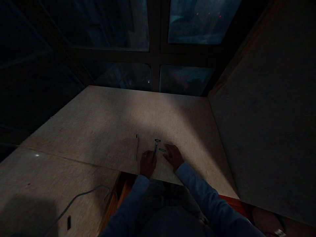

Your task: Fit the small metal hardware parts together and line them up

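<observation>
My left hand [147,163] is closed around the handle of a razor [156,144], whose head points away from me. Just right of the razor, a small dark strip with a pale edge [162,149] lies on the countertop [111,112]; it looks like a razor cartridge or cover, but the dim light hides which. My right hand [174,155] is beside that strip, thumb and fingers apart, with nothing visible between them. To the left of my left hand lies a thin pale toothbrush [137,148] with a dark head.
Dark-framed windows [155,56] stand behind the counter, and a wall [266,108] rises on the right. At lower left a grey cable [81,197] crosses the surface near a small black object [69,223]. An orange-brown wooden edge [120,191] shows below the counter.
</observation>
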Tool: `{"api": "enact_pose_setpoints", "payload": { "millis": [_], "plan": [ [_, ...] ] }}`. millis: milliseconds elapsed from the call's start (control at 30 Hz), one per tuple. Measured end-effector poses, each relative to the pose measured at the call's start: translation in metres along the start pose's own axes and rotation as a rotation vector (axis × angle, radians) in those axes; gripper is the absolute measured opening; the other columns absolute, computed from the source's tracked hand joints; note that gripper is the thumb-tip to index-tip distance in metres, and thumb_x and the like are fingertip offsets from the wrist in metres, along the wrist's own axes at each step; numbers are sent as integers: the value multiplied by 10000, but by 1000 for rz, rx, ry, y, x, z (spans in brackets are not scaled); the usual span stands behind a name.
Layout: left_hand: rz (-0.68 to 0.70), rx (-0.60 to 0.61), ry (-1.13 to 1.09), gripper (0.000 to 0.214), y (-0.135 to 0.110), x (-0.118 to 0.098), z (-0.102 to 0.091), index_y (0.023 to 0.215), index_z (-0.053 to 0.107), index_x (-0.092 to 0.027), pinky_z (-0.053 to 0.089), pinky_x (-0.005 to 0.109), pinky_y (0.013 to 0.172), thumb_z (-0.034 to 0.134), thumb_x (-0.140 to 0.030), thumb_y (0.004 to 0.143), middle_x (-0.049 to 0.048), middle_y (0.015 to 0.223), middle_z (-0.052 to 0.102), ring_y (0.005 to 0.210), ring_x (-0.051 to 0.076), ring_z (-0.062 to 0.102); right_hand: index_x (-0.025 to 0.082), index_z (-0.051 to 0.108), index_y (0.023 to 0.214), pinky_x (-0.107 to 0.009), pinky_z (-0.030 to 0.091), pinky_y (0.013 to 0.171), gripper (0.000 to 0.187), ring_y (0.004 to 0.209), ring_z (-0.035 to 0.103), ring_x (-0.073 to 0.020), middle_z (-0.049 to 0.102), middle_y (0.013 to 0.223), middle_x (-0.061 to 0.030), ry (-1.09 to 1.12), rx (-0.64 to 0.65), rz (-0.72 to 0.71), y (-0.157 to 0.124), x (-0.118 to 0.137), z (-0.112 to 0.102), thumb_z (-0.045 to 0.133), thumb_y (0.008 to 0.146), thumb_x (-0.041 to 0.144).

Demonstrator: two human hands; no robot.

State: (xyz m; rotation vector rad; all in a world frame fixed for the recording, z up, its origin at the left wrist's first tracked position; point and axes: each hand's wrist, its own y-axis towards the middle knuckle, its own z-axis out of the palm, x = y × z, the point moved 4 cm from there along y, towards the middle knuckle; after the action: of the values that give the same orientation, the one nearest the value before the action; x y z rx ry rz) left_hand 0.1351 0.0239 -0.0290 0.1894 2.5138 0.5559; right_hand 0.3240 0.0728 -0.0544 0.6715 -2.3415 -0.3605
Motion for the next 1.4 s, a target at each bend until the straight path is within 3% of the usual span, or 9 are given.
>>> {"api": "enact_pose_setpoints", "payload": {
  "millis": [133,367,533,633,800,1000,1233,1400],
  "plan": [
    [0,-73,66,181,7,2,6,1008,633,-127,465,326,856,552,-247,899,101,1006,594,964,203,525,104,490,1362,-421,435,961,515,1116,528,-249,586,1239,-127,-30,-46,-43,3,1,-2,504,952,415],
    [-114,-28,64,220,12,8,14,1027,652,-122,455,321,839,546,-266,898,90,991,620,949,209,553,107,501,1381,-429,426,1013,470,1171,521,-251,563,1298,-118,-10,7,-15,5,-4,2,431,975,333],
    [-222,58,31,267,11,9,13,1058,648,-123,445,322,800,569,-309,884,81,940,612,909,209,558,89,438,1435,-440,416,1046,561,1264,478,-261,493,1380,-145,12,-30,-33,3,-6,0,447,976,412],
    [-240,93,38,204,13,6,11,950,654,-137,431,322,797,558,-306,889,72,912,609,893,204,553,111,453,1428,-423,435,1043,564,1274,472,-247,484,1388,-138,18,-76,16,-12,-4,-10,460,969,440],
    [-293,134,123,241,16,3,11,716,571,-146,403,318,735,601,-345,848,61,777,563,810,195,535,92,549,1306,-412,480,985,402,1180,512,-228,565,1266,-133,-44,-113,68,-61,8,-41,482,952,272],
    [-316,129,162,265,17,2,12,676,524,-162,372,328,696,599,-369,824,53,748,550,779,199,532,130,630,1133,-388,455,1003,246,1183,490,-204,568,1251,-100,3,-128,56,-82,18,-61,505,922,161],
    [-483,-31,-63,330,9,4,0,668,529,-170,368,332,680,512,-466,813,61,718,570,694,185,521,165,636,1126,-336,484,930,241,1081,538,-173,613,1153,-62,33,-186,106,-74,14,-62,542,903,155],
    [-640,-47,-484,407,-1,-35,2,688,549,-154,383,288,630,544,-551,779,49,665,537,643,146,486,159,645,1093,-342,471,947,218,1107,528,-185,601,1191,-71,35,-169,86,-78,19,-63,543,900,151]
  ]
}}
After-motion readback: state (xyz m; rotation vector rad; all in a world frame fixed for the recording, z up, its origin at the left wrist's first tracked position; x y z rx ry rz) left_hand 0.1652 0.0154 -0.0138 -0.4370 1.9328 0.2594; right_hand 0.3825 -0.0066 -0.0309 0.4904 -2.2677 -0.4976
